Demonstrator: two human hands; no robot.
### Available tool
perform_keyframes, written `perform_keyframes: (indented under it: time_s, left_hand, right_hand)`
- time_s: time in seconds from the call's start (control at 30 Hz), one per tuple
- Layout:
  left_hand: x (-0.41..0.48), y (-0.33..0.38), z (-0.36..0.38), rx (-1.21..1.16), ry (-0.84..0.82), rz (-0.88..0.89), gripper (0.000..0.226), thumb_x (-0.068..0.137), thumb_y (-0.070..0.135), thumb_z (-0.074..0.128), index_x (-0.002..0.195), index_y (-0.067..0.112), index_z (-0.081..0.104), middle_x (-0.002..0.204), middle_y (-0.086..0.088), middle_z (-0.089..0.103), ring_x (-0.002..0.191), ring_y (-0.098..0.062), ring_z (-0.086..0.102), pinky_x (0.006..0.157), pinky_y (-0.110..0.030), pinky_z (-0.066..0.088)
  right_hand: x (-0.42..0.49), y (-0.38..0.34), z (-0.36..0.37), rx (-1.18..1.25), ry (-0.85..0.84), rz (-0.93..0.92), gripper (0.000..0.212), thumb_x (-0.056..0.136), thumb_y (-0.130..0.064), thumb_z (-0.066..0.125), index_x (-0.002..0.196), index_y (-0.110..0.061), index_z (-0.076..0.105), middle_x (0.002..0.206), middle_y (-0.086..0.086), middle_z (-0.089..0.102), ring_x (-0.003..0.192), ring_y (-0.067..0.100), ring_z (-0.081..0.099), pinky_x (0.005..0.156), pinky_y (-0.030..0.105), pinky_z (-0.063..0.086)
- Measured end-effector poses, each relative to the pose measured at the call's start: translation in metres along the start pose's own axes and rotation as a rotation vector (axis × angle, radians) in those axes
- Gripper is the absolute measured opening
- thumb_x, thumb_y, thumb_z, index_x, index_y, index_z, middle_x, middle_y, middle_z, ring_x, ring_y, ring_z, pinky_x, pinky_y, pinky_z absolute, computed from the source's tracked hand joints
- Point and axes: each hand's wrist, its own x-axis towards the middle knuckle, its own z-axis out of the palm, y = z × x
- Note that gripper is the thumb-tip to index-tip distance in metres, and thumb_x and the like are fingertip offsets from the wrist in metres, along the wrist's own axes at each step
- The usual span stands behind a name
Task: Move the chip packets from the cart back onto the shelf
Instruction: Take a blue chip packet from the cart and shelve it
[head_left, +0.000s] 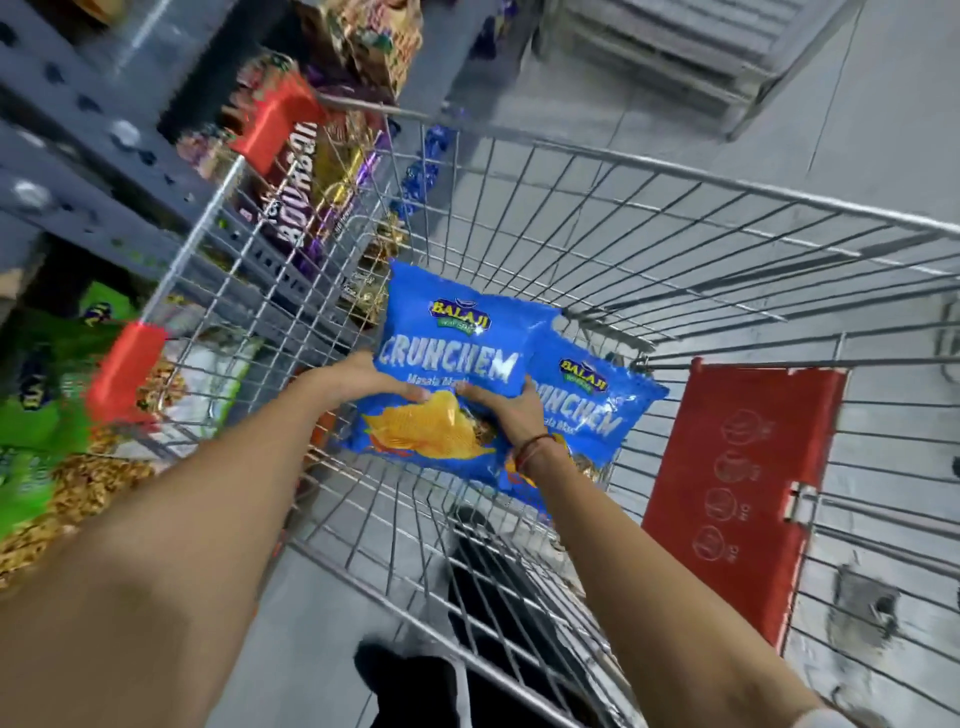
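Two blue Crunchem chip packets sit inside the wire cart. The front blue packet is held from both sides: my left hand grips its left edge and my right hand grips its lower right part. A second blue packet lies behind and to the right, partly covered by the first and by my right wrist. The grey metal shelf stands to the left of the cart.
The shelf holds green snack packets, a Bourbon biscuit pack and other goods. Red corner guards cap the cart's left rim. A red child-seat flap hangs at the cart's right. Grey floor lies beyond.
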Motion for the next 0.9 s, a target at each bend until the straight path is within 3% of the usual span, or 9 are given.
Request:
perform_keyframes:
  time_s: [0.1, 0.17, 0.23, 0.37, 0.53, 0.63, 0.77, 0.9]
  left_hand:
    - [-0.038, 0.018, 0.003, -0.07, -0.005, 0.056, 0.066, 0.049, 0.038, 0.088, 0.106, 0.018, 0.061, 0.098, 0.006, 0.066, 0.091, -0.014, 0.063, 0.079, -0.026, 0.051]
    - [-0.067, 0.028, 0.004, -0.146, 0.008, 0.132, 0.084, 0.036, 0.048, 0.088, 0.109, 0.02, 0.056, 0.097, 0.009, 0.065, 0.087, -0.009, 0.063, 0.07, -0.02, 0.051]
    - [-0.092, 0.034, 0.002, -0.225, 0.085, 0.198, 0.109, 0.019, 0.058, 0.086, 0.115, 0.021, 0.051, 0.103, 0.007, 0.066, 0.091, -0.011, 0.065, 0.075, -0.025, 0.052]
    - [-0.15, 0.051, -0.007, -0.328, 0.16, 0.399, 0.119, 0.024, 0.057, 0.088, 0.128, 0.017, 0.048, 0.121, -0.003, 0.066, 0.097, -0.016, 0.068, 0.078, -0.028, 0.056]
    - [-0.246, 0.087, -0.023, -0.374, 0.288, 0.663, 0.101, 0.021, 0.059, 0.087, 0.109, 0.021, 0.058, 0.089, 0.016, 0.075, 0.078, 0.0, 0.069, 0.063, -0.014, 0.053]
    - [-0.314, 0.098, -0.033, -0.388, 0.421, 0.805, 0.106, 0.02, 0.061, 0.086, 0.113, 0.02, 0.057, 0.096, 0.014, 0.071, 0.078, 0.002, 0.069, 0.063, -0.013, 0.053]
    - [-0.407, 0.1, -0.05, -0.416, 0.626, 0.984, 0.094, 0.02, 0.063, 0.084, 0.104, 0.031, 0.056, 0.096, 0.015, 0.072, 0.078, 0.004, 0.068, 0.062, -0.012, 0.052]
    - [-0.5, 0.09, -0.068, -0.409, 0.827, 1.115, 0.09, 0.023, 0.064, 0.082, 0.105, 0.035, 0.056, 0.102, 0.016, 0.071, 0.089, 0.001, 0.067, 0.071, -0.017, 0.054]
  right_hand:
    - [-0.018, -0.019, -0.013, -0.012, -0.041, -0.07, 0.042, 0.071, -0.003, 0.079, 0.101, -0.018, 0.053, 0.094, -0.004, 0.066, 0.086, 0.019, 0.068, 0.061, 0.017, 0.054]
    - [-0.033, -0.035, -0.017, -0.004, -0.076, -0.122, 0.044, 0.069, -0.002, 0.08, 0.107, -0.012, 0.06, 0.097, 0.004, 0.071, 0.077, 0.013, 0.071, 0.059, 0.018, 0.055]
    - [-0.05, -0.055, -0.018, 0.021, -0.113, -0.172, 0.038, 0.069, 0.0, 0.079, 0.102, -0.012, 0.065, 0.09, 0.002, 0.075, 0.073, 0.012, 0.073, 0.063, 0.024, 0.057]
    - [-0.095, -0.113, -0.011, 0.042, -0.213, -0.32, 0.027, 0.071, 0.002, 0.076, 0.088, -0.017, 0.068, 0.072, -0.007, 0.077, 0.067, 0.01, 0.072, 0.06, 0.024, 0.057]
    - [-0.163, -0.183, 0.012, 0.071, -0.32, -0.55, 0.037, 0.07, 0.004, 0.075, 0.104, -0.004, 0.066, 0.078, -0.003, 0.077, 0.07, 0.012, 0.072, 0.061, 0.024, 0.057]
    - [-0.214, -0.223, 0.034, 0.065, -0.408, -0.692, 0.033, 0.07, 0.003, 0.075, 0.1, -0.009, 0.068, 0.081, -0.003, 0.078, 0.074, 0.014, 0.073, 0.063, 0.025, 0.057]
    - [-0.291, -0.265, 0.072, 0.082, -0.53, -0.881, 0.026, 0.072, 0.001, 0.072, 0.085, -0.021, 0.07, 0.079, -0.004, 0.078, 0.072, 0.014, 0.073, 0.065, 0.027, 0.059]
    - [-0.358, -0.291, 0.119, 0.144, -0.688, -0.971, 0.023, 0.064, -0.008, 0.076, 0.083, -0.019, 0.072, 0.081, 0.0, 0.078, 0.071, 0.016, 0.072, 0.066, 0.029, 0.06]
